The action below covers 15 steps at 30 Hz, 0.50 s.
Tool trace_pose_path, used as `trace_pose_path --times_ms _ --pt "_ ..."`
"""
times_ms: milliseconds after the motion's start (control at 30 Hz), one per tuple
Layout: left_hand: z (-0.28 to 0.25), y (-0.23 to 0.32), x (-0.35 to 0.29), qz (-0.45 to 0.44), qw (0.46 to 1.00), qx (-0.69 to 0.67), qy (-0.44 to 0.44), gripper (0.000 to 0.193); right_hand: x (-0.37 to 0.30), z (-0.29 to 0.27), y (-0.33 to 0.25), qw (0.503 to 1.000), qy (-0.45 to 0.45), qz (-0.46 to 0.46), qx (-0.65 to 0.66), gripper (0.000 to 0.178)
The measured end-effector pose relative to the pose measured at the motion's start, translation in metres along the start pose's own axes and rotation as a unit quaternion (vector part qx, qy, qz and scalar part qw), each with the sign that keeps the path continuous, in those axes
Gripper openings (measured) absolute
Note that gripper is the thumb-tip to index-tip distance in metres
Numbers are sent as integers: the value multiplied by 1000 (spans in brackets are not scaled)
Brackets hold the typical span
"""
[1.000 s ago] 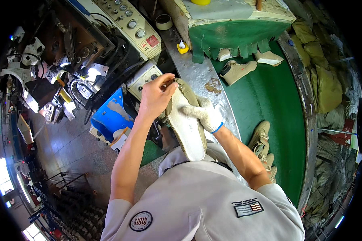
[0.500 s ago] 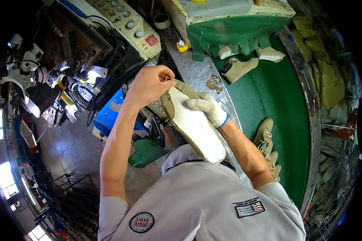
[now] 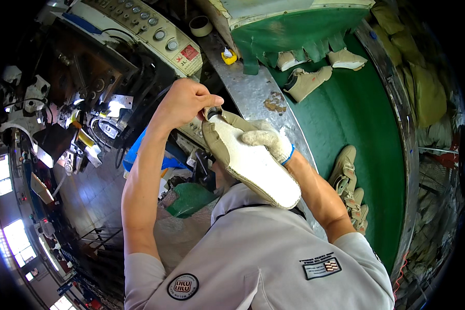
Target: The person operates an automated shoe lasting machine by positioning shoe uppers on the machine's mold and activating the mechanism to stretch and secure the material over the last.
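Note:
An olive shoe upper point(image 3: 261, 168) with a white insole board on its underside lies slantwise in front of my body, bottom facing up. My right hand point(image 3: 271, 138), in a white knit glove with a blue cuff, grips it round the side, thumb across the white board. At the upper's far end, my bare left hand point(image 3: 187, 103) pinches the loose fabric edge between thumb and fingers. A dark gap shows inside that end, beside the pinched edge. The rest of the right fingers is hidden beneath the upper.
A machine with clamps point(image 3: 106, 124) and a control panel point(image 3: 160, 36) stands at the left. To the right, a green conveyor belt point(image 3: 367, 129) carries several tan shoe uppers point(image 3: 309, 82), beside a metal ledge point(image 3: 258, 93). A yellow container point(image 3: 229, 56) sits on the ledge.
My left hand has shifted slightly left, pulling the fabric edge outward so that a dark gap shows. The shoe's near end has swung a little to the right.

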<state>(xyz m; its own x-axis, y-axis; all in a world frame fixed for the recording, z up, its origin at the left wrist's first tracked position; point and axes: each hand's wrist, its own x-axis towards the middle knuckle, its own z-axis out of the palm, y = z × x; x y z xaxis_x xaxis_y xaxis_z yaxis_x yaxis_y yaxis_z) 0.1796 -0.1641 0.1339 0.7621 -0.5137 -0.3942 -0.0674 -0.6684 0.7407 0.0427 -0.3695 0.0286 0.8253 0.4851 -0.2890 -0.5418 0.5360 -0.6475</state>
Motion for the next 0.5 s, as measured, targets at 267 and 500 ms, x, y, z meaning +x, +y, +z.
trace_pose_path --times_ms 267,500 --pt "-8 5 5 -7 992 -101 -68 22 -6 -5 -12 999 -27 -12 -41 67" --pt "8 29 -13 21 995 -92 -33 21 -7 -11 -12 998 -14 -52 -41 75"
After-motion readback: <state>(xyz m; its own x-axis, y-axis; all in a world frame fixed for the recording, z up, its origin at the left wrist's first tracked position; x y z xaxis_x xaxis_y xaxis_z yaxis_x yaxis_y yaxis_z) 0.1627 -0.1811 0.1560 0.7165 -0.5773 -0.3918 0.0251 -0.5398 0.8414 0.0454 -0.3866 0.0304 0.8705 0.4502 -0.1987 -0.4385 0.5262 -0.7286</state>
